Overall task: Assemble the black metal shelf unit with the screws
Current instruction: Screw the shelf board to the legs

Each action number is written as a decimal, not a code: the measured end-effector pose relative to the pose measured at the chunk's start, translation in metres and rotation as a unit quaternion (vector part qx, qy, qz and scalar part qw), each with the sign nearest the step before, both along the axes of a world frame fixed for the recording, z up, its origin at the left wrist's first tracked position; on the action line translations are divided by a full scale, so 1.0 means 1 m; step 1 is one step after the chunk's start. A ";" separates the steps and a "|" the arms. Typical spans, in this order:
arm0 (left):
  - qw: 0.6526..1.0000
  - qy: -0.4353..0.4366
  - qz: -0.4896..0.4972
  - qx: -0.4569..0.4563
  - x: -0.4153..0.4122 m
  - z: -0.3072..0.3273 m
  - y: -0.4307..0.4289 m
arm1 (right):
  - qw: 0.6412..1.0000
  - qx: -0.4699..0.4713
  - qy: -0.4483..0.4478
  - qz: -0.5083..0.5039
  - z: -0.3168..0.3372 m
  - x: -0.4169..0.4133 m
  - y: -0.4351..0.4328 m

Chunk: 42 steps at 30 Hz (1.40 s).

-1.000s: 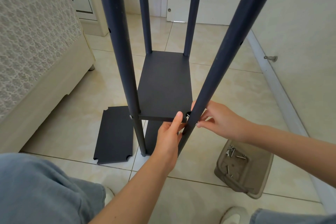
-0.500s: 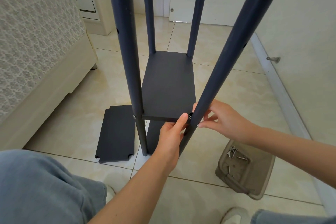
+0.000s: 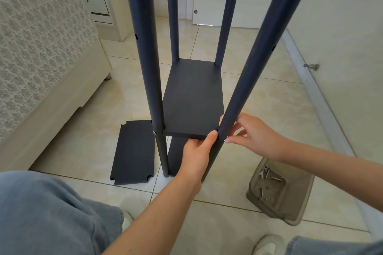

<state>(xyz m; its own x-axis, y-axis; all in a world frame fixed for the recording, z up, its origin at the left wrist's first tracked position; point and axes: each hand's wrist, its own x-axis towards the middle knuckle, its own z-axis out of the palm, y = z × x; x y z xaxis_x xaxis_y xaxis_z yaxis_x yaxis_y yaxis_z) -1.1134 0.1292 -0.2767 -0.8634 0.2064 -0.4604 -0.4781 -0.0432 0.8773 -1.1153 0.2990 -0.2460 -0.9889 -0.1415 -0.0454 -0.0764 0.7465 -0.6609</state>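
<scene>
Clamps the left hand (image 3: pixel 196 151) on the shelf panel's (image 3: pixel 192 97) near edge; curls the right hand (image 3: pixel 255 136) round the front-right post (image 3: pixel 259 64), pinching at the joint. Has post flush against the panel corner now, hiding the earlier gap: probably tightening next. Stands the shelf unit (image 3: pixel 145 58) on the floor (image 3: pixel 259 99) beside the bed (image 3: pixel 41 58).
</scene>
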 end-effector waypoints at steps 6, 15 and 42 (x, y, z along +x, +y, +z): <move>0.914 0.197 -0.043 -0.353 0.000 0.016 -0.019 | 0.999 0.035 -0.012 0.002 0.002 -0.002 0.000; 0.631 0.580 -0.124 -0.500 -0.014 -0.002 -0.033 | 0.999 0.028 0.003 0.014 -0.001 -0.003 0.003; 0.670 0.578 -0.027 -0.465 -0.013 -0.019 -0.009 | 0.999 0.004 0.032 0.004 0.025 -0.003 0.000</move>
